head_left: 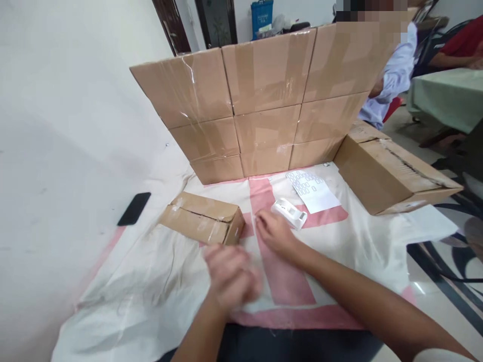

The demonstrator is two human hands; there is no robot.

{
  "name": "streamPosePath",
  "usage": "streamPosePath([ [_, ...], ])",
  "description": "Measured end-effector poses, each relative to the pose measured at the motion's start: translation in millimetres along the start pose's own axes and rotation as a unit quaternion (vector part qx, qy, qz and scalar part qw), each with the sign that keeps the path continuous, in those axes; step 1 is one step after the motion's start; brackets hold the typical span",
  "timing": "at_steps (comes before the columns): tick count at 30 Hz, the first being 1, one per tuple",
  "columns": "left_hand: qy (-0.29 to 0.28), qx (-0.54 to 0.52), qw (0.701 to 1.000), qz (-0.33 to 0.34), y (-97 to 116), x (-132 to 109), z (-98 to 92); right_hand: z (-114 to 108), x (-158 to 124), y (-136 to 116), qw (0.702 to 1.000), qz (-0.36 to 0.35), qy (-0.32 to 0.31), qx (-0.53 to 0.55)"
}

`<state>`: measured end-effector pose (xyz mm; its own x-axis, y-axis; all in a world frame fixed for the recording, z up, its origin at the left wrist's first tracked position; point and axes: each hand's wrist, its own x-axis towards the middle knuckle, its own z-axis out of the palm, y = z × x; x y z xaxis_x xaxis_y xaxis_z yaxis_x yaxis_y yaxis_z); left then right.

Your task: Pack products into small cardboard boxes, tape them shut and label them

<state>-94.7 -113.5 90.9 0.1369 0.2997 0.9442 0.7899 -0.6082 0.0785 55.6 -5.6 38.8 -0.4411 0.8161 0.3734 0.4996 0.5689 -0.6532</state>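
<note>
My left hand is smeared by motion just in front of a small closed cardboard box. Its fingers look curled, but whether they hold anything is unclear. My right hand is closed with thumb and fingertips together above the pink stripe of the cloth. Anything pinched there is too small to make out. Right beside those fingers lies a white plastic device, long and rounded, possibly a tape dispenser. Behind it rests a white sheet printed with several small blue-outlined rectangles.
Taped cardboard boxes form a wall along the back. A larger box stands at the right. A black phone lies left on the pink-and-white cloth. Beyond the boxes is a person in a light blue sleeve.
</note>
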Motion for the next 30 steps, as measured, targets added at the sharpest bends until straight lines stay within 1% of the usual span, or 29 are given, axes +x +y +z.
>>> streamPosePath([
  [1, 0.048, 0.058, 0.997, -0.010, -22, 1, -11.4, 13, -8, -6, 0.999, -0.009, -0.032, -0.008],
  [2, 0.080, 0.130, 0.986, -0.065, -47, 2, -20.2, 25, -14, -11, 0.998, -0.017, -0.060, -0.018],
  [3, 0.118, 0.178, 0.968, -0.135, -73, 3, -26.6, 35, -19, -15, 0.996, -0.023, -0.081, -0.030],
  [4, 0.141, 0.187, 0.947, -0.219, -98, 1, -30.9, 42, -21, -16, 0.994, -0.026, -0.096, -0.040],
  [5, 0.165, 0.166, 0.922, -0.309, -120, -2, -33.5, 47, -22, -16, 0.993, -0.026, -0.101, -0.048],
  [6, 0.187, 0.117, 0.894, -0.390, -139, -7, -34.6, 50, -22, -15, 0.993, -0.024, -0.099, -0.053],
  [7, 0.194, 0.050, 0.869, -0.453, -153, -15, -34.5, 51, -20, -14, 0.994, -0.021, -0.092, -0.055],
  [8, 0.188, 0.017, 0.856, -0.482, -162, -23, -33.5, 50, -18, -12, 0.995, -0.016, -0.081, -0.056],
  [9, 0.182, -0.007, 0.849, -0.496, -168, -32, -31.9, 49, -16, -10, 0.996, -0.012, -0.068, -0.055],
  [11, 0.171, -0.028, 0.849, -0.499, -169, -49, -28.1, 47, -12, -7, 0.998, -0.013, -0.041, -0.051],
  [13, 0.172, -0.039, 0.851, -0.495, -164, -62, -24.9, 45, -11, -7, 0.998, -0.034, -0.018, -0.045],
  [17, 0.194, -0.042, 0.843, -0.500, -155, -75, -19.9, 45, -13, -8, 0.995, -0.081, 0.005, -0.052],
  [22, 0.236, -0.019, 0.829, -0.506, -149, -78, -14.3, 45, -16, -5, 0.994, -0.094, 0.013, -0.058],
  [26, 0.242, -0.001, 0.831, -0.500, -144, -73, -12.7, 47, -17, -3, 0.994, -0.092, 0.017, -0.058],
  [30, 0.238, 0.011, 0.835, -0.496, -140, -67, -12.3, 48, -19, -3, 0.994, -0.086, 0.006, -0.061],
])
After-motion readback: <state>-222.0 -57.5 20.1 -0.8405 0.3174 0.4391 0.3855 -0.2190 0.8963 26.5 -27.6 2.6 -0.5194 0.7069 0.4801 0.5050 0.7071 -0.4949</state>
